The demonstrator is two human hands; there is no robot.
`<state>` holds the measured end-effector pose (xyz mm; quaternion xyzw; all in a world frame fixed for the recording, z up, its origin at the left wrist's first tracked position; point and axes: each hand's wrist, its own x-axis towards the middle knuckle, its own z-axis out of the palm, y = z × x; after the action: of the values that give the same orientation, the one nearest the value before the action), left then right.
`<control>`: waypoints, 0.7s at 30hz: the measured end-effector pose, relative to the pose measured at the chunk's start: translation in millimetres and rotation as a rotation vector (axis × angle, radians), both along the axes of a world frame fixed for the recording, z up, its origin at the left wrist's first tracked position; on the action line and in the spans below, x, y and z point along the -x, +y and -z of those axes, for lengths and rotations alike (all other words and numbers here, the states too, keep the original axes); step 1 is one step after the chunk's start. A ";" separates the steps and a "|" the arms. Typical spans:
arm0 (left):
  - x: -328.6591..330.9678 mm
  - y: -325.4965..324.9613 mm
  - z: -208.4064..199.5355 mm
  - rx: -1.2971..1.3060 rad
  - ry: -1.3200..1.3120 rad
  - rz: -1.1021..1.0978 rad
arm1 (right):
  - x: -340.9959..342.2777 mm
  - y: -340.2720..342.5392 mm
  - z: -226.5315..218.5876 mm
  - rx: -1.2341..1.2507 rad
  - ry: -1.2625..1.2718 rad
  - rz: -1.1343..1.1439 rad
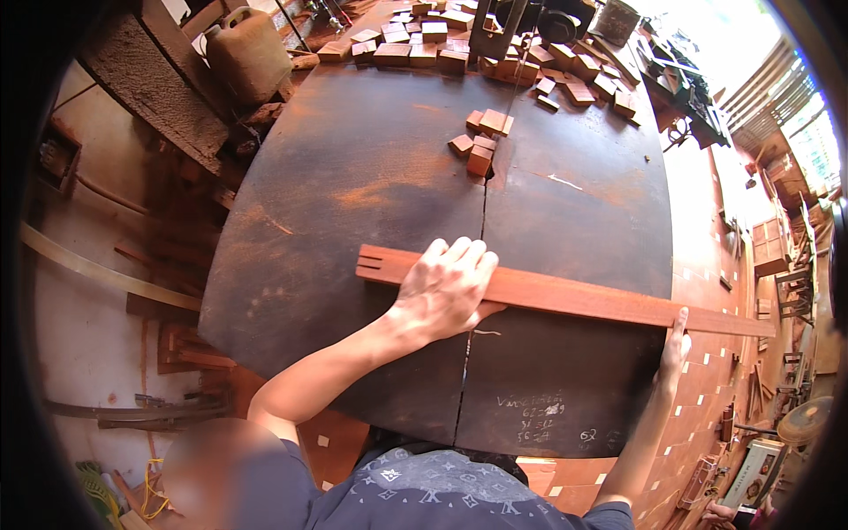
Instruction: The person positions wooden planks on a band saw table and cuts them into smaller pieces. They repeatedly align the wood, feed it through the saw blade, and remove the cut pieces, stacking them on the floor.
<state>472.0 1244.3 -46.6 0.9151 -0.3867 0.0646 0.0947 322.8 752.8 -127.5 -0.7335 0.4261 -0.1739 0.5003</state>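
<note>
A long reddish-brown wooden bar (574, 296) lies slantwise over the dark table, its left end farther off than its right. Slots are cut into that left end. My left hand (446, 287) is closed over the bar left of its middle, fingers across the far edge and thumb on the near side. Toward the other end, my right hand (676, 340) grips the bar from the near side, thumb on top; its other fingers are partly hidden. The bar's right end sticks out past the table's edge.
The dark tabletop (353, 168) has a slit running front to back. Beyond the bar sits a small cluster of wood blocks (481, 152). Many cut blocks (433, 35) are heaped at the far edge, around an upright machine part (488, 31). A dirty jug (247, 55) stands at the far left.
</note>
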 end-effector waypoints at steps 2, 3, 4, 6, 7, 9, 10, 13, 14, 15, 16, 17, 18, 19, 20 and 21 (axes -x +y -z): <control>-12.2 -22.9 2.0 0.026 0.005 -0.027 | -37.5 0.9 -12.6 -0.096 -0.048 0.062; -19.4 -36.1 3.5 0.060 -0.011 -0.029 | -57.2 9.0 -23.9 -0.109 -0.106 0.117; -29.4 -54.2 4.1 0.107 -0.036 -0.013 | -61.6 -32.5 -19.9 -0.268 -0.088 0.072; -50.0 -89.7 8.2 0.114 0.011 -0.005 | -89.0 -57.1 -16.6 -0.246 -0.242 0.186; -59.7 -100.4 9.2 0.116 0.041 -0.005 | -109.1 -53.5 -24.6 -0.321 -0.291 0.175; -82.1 -131.5 23.1 0.182 0.020 0.004 | -133.0 -57.3 -38.6 -0.413 -0.431 0.128; -90.5 -134.1 22.7 0.204 0.007 -0.017 | -152.4 -50.9 -40.5 -0.439 -0.491 0.086; -104.7 -143.1 17.1 0.177 0.067 -0.040 | -186.8 -56.5 -41.3 -0.479 -0.616 0.041; -106.3 -146.8 14.1 0.180 0.080 -0.030 | -186.1 -68.2 -38.1 -0.491 -0.615 0.088; -106.7 -146.1 16.2 0.186 0.065 -0.044 | -188.5 -65.2 -33.5 -0.518 -0.607 0.130; -106.2 -145.1 18.5 0.193 0.050 -0.058 | -190.9 -62.3 -29.1 -0.544 -0.600 0.173; -106.5 -144.4 20.3 0.200 0.034 -0.071 | -193.8 -59.2 -24.9 -0.499 -0.646 0.131; -106.2 -144.4 21.0 0.190 0.038 -0.078 | -194.6 -55.8 -18.9 -0.453 -0.689 0.092; -106.0 -144.7 21.4 0.180 0.041 -0.086 | -195.9 -52.4 -13.3 -0.408 -0.731 0.052; -105.7 -144.7 21.7 0.170 0.044 -0.095 | -197.5 -49.2 -8.6 -0.362 -0.772 0.011; -103.6 -149.5 22.5 0.171 0.055 -0.080 | -190.7 -67.0 -2.2 -0.460 -0.795 0.004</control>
<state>575.6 1094.8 -69.1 0.9197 -0.3403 0.0760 0.1803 513.5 685.8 -125.3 -0.4791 0.2302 -0.3437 0.7742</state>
